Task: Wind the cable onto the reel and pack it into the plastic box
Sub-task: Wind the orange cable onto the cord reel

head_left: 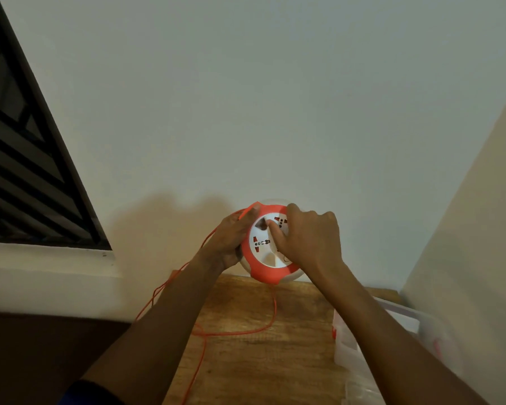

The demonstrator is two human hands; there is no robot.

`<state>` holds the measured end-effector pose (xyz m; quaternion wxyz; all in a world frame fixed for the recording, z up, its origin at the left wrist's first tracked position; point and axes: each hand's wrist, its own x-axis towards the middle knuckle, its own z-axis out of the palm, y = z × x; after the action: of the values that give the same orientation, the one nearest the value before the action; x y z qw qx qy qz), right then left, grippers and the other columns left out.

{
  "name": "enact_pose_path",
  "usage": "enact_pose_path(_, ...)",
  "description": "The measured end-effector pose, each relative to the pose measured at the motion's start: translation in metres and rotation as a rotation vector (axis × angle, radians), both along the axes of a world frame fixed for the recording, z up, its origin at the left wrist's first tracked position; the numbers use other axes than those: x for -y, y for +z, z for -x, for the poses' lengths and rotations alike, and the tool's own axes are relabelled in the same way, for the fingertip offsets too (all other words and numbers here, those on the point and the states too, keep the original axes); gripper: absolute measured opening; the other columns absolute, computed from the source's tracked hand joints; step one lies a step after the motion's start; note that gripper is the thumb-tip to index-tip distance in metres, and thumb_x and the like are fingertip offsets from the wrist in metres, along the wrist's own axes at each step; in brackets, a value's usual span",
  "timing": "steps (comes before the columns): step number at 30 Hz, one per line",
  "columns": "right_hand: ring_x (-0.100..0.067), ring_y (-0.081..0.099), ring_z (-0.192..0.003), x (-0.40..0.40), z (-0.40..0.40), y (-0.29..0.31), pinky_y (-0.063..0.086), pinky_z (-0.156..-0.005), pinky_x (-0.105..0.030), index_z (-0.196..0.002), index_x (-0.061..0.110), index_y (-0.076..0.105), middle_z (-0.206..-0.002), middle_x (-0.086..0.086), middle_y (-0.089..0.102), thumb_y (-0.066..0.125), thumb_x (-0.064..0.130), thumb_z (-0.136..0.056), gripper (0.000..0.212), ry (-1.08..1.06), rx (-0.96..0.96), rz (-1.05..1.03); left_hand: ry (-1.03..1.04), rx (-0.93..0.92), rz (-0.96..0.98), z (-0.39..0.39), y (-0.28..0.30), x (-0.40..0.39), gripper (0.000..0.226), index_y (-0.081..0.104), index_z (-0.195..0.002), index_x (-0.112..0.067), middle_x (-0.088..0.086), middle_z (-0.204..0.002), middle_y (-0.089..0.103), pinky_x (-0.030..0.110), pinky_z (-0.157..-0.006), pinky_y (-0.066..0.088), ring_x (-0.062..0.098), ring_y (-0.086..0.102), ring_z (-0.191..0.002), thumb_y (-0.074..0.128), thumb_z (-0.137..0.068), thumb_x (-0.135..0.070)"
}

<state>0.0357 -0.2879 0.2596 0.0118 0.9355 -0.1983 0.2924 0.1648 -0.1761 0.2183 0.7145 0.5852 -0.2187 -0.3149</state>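
- The reel (270, 244) is held up in the air, above the far edge of the wooden surface (246, 361) and close to the pale wall; its white socket face with the orange ring is turned toward the person.
- The left hand (231, 238) grips the reel's left rim, fingers curled round the edge and thumb lying on the orange ring; this looks like the steadying hand.
- The right hand (307, 238) rests on the socket face with its fingers (272, 228) bent down onto the white centre; whether they pinch a winding knob or only press there I cannot tell.
- The cable (240, 331) is thin and orange; it trails from the reel's left side past the left forearm, and another run drops from the reel's lower edge onto the surface, looping loosely toward the near edge; much of it seems not yet wound.
- The plastic box (377, 340) sits at the right edge of the surface, translucent and blurred; what it holds is unclear.
- As for handling, I judge the reel to be light, hard and smooth-shelled, so the rim is the sure hold; the cable is limp and likely to tangle or snag on the surface's edge, so it wants guiding by hand as it feeds in.
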Motion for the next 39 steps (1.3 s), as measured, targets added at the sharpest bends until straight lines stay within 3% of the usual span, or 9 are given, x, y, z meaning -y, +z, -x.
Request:
enact_pose_path(4, -0.027, 0.065, -0.063, 0.001, 0.012, 0.006, 0.042, -0.066, -0.034, -0.095, 0.015, 0.061, -0.075, -0.004, 0.07, 0.065, 0.033, -0.082, 0.023, 0.269, 0.021, 0.124, -0.053, -0.05, -0.01, -0.005, -0.001, -0.006, 0.061, 0.067, -0.128, -0.014, 0.015, -0.112, 0.077, 0.043, -0.073, 0.064, 0.034, 0.076, -0.089, 0.066, -0.082, -0.055)
enact_pose_path(8, -0.025, 0.062, -0.103, 0.001, 0.02, 0.016, 0.051, -0.087, -0.041, -0.114, 0.02, 0.063, -0.118, -0.002, 0.067, 0.078, 0.029, -0.072, 0.046, 0.582, -0.263, 0.204, -0.071, -0.012, -0.038, -0.01, 0.007, -0.009, 0.057, 0.068, -0.123, -0.02, 0.012, -0.112, 0.078, 0.044, -0.074, 0.065, 0.033, 0.076, -0.09, 0.063, -0.081, -0.057)
enact_pose_path(11, -0.024, 0.053, -0.116, 0.002, 0.019, 0.025, 0.049, -0.096, -0.042, -0.126, 0.023, 0.057, -0.134, 0.001, 0.057, 0.08, 0.03, -0.071, 0.06, 0.658, -0.442, 0.293, -0.107, 0.027, -0.049, -0.009, 0.01, -0.011, 0.053, 0.068, -0.122, -0.021, 0.014, -0.115, 0.076, 0.046, -0.076, 0.065, 0.034, 0.076, -0.092, 0.061, -0.083, -0.056)
enact_pose_path(16, -0.028, 0.05, -0.121, 0.001, 0.02, 0.035, 0.048, -0.094, -0.047, -0.131, 0.026, 0.055, -0.143, 0.001, 0.05, 0.088, 0.028, -0.064, 0.074, 0.668, -0.586, 0.508, -0.128, 0.06, -0.065, -0.01, 0.01, -0.015, 0.05, 0.069, -0.122, -0.021, 0.012, -0.114, 0.078, 0.045, -0.072, 0.064, 0.034, 0.077, -0.093, 0.061, -0.085, -0.054)
enact_pose_path(21, -0.032, 0.052, -0.121, 0.001, 0.021, 0.031, 0.049, -0.093, -0.048, -0.133, 0.026, 0.053, -0.142, -0.001, 0.051, 0.088, 0.028, -0.064, 0.078, 0.709, -0.593, 0.659, -0.143, 0.118, -0.098, -0.012, 0.008, -0.016, 0.052, 0.069, -0.126, -0.016, 0.017, -0.118, 0.075, 0.05, -0.078, 0.064, 0.04, 0.074, -0.099, 0.062, -0.088, -0.051)
enact_pose_path(26, -0.034, 0.051, -0.123, -0.001, 0.02, 0.032, 0.049, -0.092, -0.05, -0.13, 0.024, 0.057, -0.142, -0.005, 0.051, 0.089, 0.03, -0.063, 0.075, 0.72, -0.614, 0.687, -0.151, 0.105, -0.083, -0.008, 0.008, -0.016, 0.042, 0.074, -0.116, -0.02, 0.015, -0.113, 0.077, 0.045, -0.071, 0.064, 0.034, 0.077, -0.092, 0.062, -0.088, -0.049)
enact_pose_path(31, -0.036, 0.049, -0.119, -0.01, 0.021, 0.033, 0.05, -0.09, -0.051, -0.125, 0.028, 0.06, -0.139, -0.012, 0.047, 0.086, 0.033, -0.067, 0.064, 0.603, -0.569, 0.649, -0.146, 0.136, -0.06, -0.011, 0.017, -0.015, 0.044, 0.071, -0.123, -0.019, 0.017, -0.118, 0.076, 0.049, -0.076, 0.064, 0.042, 0.075, -0.101, 0.06, -0.093, -0.049)
enact_pose_path(36, -0.041, 0.04, -0.126, -0.014, 0.02, 0.029, 0.046, -0.095, -0.054, -0.131, 0.032, 0.055, -0.148, -0.014, 0.031, 0.077, 0.031, -0.079, 0.056, 0.484, -0.554, 0.618, -0.076, 0.129, -0.033, -0.014, 0.021, -0.02, 0.04, 0.077, -0.109, -0.027, 0.014, -0.112, 0.078, 0.043, -0.072, 0.066, 0.037, 0.077, -0.093, 0.066, -0.083, -0.056)
enact_pose_path(39, -0.042, 0.037, -0.127, -0.014, 0.017, 0.025, 0.044, -0.095, -0.053, -0.133, 0.034, 0.051, -0.151, -0.014, 0.026, 0.076, 0.032, -0.079, 0.06, 0.446, -0.565, 0.642, -0.06, 0.108, -0.016, -0.016, 0.02, -0.021, 0.044, 0.074, -0.114, -0.025, 0.014, -0.113, 0.078, 0.043, -0.072, 0.065, 0.035, 0.077, -0.092, 0.066, -0.084, -0.056)
